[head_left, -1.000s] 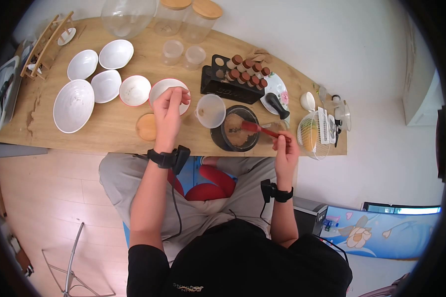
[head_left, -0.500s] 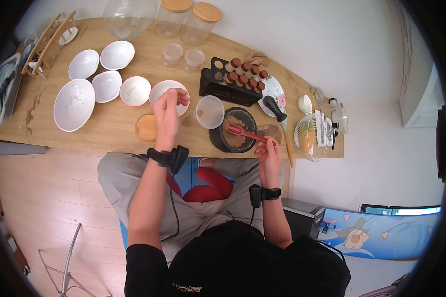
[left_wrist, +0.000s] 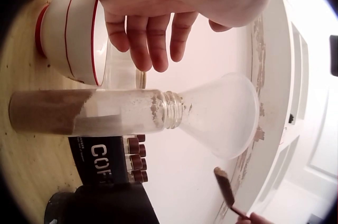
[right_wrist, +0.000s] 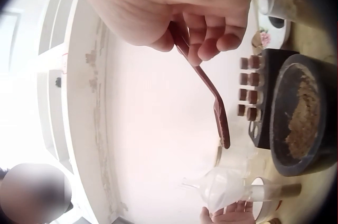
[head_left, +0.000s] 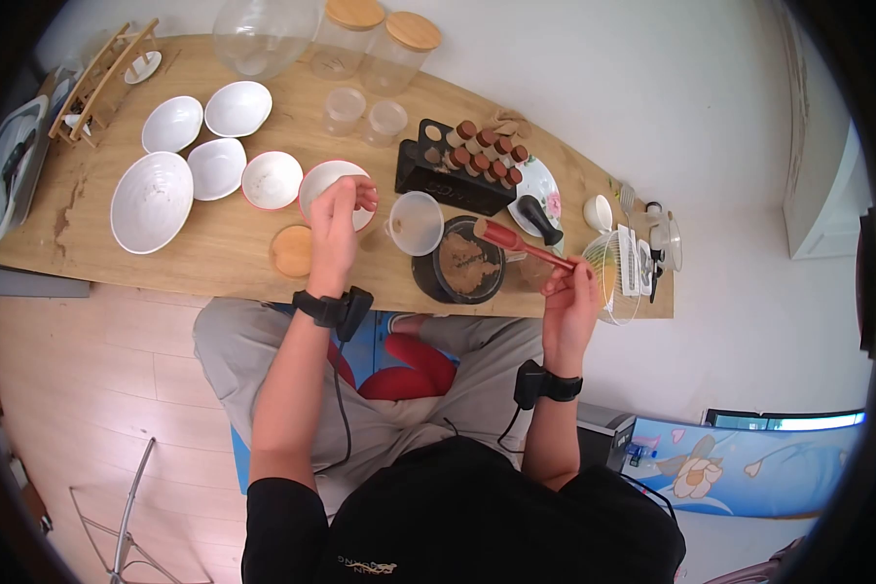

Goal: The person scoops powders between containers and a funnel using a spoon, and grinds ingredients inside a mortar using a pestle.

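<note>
My right hand (head_left: 569, 304) grips the handle of a red scoop (head_left: 535, 251). Brown powder sits in the scoop's end, which is raised over the upper rim of a black mortar (head_left: 425, 279). More brown powder (head_left: 467, 261) lies inside the mortar. A clear funnel (left_wrist: 224, 113) stands in the neck of a glass bottle (left_wrist: 108, 112), which is partly filled with brown powder. Beside the funnel and bottle, my left hand (head_left: 336, 224) hangs with loosely bent fingers and holds nothing. In the left wrist view its fingertips are apart from the bottle.
Behind the mortar is a black rack (head_left: 457, 187) of brown-capped vials. A black pestle (head_left: 540, 220) rests on a floral plate (head_left: 552, 180). A red-rimmed bowl (left_wrist: 71, 26) is beside the left hand, near a round wooden lid (head_left: 291, 252). A wire basket (head_left: 613, 302) stands at right.
The scoop was over the mortar, then dipped into its powder; now it is lifted, loaded, near the funnel. My right hand moved left, then back right. The left hand stays nearly still.
</note>
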